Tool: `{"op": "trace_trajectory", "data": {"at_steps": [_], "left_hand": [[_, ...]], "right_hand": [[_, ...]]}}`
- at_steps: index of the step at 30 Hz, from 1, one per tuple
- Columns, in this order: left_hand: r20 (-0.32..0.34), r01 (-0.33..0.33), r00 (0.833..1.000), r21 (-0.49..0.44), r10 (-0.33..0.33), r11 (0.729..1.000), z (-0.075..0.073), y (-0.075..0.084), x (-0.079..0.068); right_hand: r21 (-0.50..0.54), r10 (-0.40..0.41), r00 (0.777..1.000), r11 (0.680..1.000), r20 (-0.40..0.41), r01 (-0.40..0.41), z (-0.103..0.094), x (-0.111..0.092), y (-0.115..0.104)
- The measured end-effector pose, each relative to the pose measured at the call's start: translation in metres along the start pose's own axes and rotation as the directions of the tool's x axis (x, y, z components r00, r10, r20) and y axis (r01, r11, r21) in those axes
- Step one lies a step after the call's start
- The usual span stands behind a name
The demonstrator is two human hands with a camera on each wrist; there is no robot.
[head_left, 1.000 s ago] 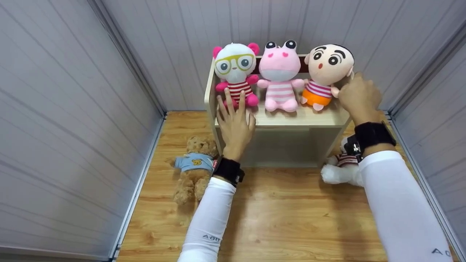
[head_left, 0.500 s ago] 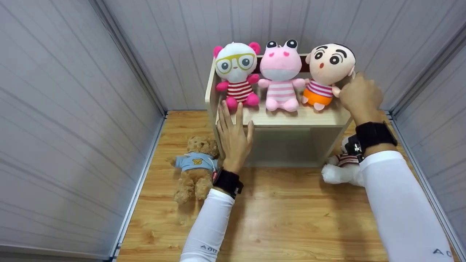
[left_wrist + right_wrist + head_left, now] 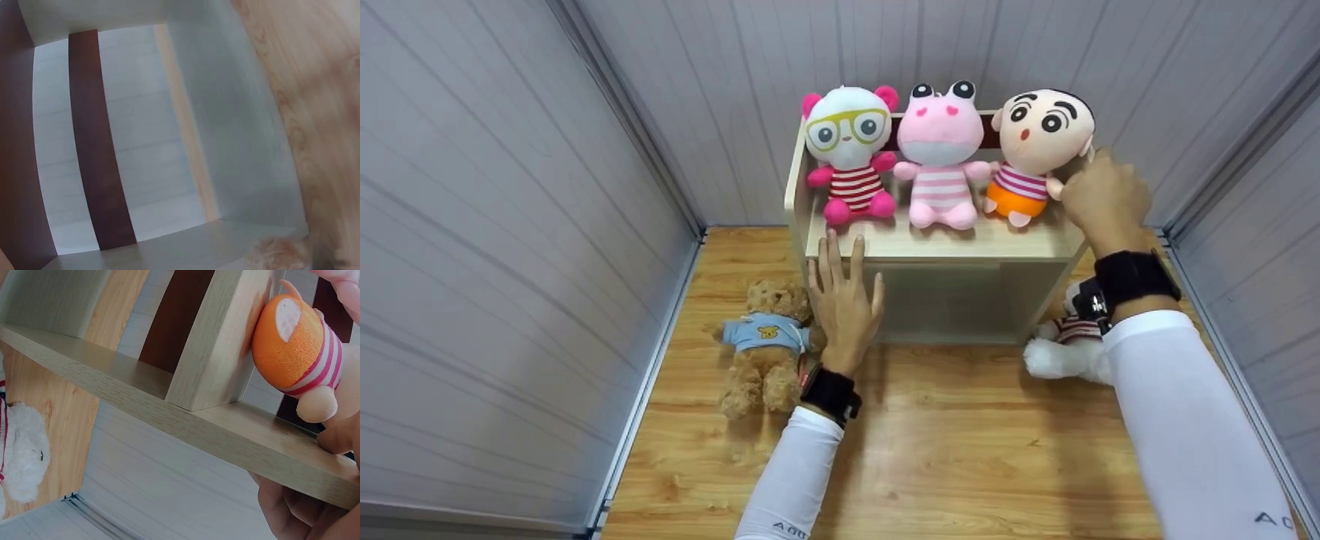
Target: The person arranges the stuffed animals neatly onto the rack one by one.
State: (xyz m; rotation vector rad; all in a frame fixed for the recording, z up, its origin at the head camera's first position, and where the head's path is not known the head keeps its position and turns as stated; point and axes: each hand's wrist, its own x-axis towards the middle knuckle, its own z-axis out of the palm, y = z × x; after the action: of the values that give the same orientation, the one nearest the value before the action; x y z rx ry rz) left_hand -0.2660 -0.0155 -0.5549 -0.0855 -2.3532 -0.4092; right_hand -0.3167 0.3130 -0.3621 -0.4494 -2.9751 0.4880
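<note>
A small pale wooden shelf unit (image 3: pixel 952 244) bears three plush toys in a row: a panda with pink ears and glasses (image 3: pixel 847 146), a pink frog (image 3: pixel 941 139) and a boy doll in orange shorts (image 3: pixel 1042 139). My left hand (image 3: pixel 846 311), fingers straight and spread, is at the unit's front edge below the panda and holds nothing. At the far right, my right hand (image 3: pixel 1106 199) grips the unit's side panel (image 3: pixel 180 417). In the right wrist view, its thumb is on the inner face near the boy doll, its fingers on the outer face.
A brown teddy bear in a blue shirt (image 3: pixel 765 337) lies on the wooden floor left of the unit. Right of it, partly behind my right arm, is a white plush toy (image 3: pixel 1057 360). Grey panel walls (image 3: pixel 622 112) enclose three sides. The lower compartment (image 3: pixel 146 129) opens forward.
My left hand has drawn back from the panda's legs toward me, to the unit's front edge. My right hand keeps its grip on the side panel. The toys stay in place.
</note>
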Motion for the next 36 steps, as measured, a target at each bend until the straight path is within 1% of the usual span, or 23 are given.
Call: {"op": "trace_trajectory", "data": {"at_steps": [9, 15, 18, 23, 26, 29, 32, 34, 36], "left_hand": [[0.024, 0.011, 1.0, 0.005, -0.011, 1.0, -0.001, 0.004, -0.013], [0.048, 0.019, 0.999, -0.035, -0.017, 0.999, -0.002, 0.008, -0.015], [0.071, 0.023, 0.997, -0.035, -0.021, 0.999, -0.003, 0.007, -0.016], [0.095, 0.023, 0.995, -0.023, -0.021, 0.999, -0.005, 0.003, -0.018], [0.086, 0.011, 0.996, -0.029, -0.008, 1.0, -0.006, 0.0, -0.02], [0.05, 0.011, 0.999, -0.071, -0.007, 0.997, -0.009, -0.004, -0.026], [0.013, 0.052, 0.999, -0.127, -0.051, 0.991, -0.012, -0.011, -0.034], [0.002, 0.101, 0.995, -0.166, -0.102, 0.981, -0.014, -0.017, -0.041], [0.01, 0.163, 0.986, -0.19, -0.164, 0.968, -0.015, -0.026, -0.047]], "right_hand": [[0.006, 0.0, 1.0, 1.0, 0.007, 0.0, -0.004, 0.0, 0.004], [0.03, -0.012, 0.999, 0.999, -0.03, 0.013, -0.004, 0.0, 0.008], [0.024, -0.015, 1.0, 1.0, -0.026, 0.015, -0.004, 0.0, 0.008], [0.025, -0.012, 1.0, 1.0, 0.007, 0.011, -0.003, 0.0, 0.006], [0.03, -0.008, 1.0, 1.0, 0.015, 0.008, -0.003, -0.001, 0.005], [0.033, -0.005, 1.0, 0.999, 0.016, 0.004, -0.003, -0.002, 0.003], [0.039, -0.006, 1.0, 0.999, 0.025, 0.005, -0.002, -0.002, 0.001], [0.041, -0.01, 1.0, 0.999, 0.026, 0.009, -0.001, -0.001, 0.001], [0.04, -0.015, 1.0, 0.999, 0.021, 0.014, -0.001, -0.001, 0.0]]}}
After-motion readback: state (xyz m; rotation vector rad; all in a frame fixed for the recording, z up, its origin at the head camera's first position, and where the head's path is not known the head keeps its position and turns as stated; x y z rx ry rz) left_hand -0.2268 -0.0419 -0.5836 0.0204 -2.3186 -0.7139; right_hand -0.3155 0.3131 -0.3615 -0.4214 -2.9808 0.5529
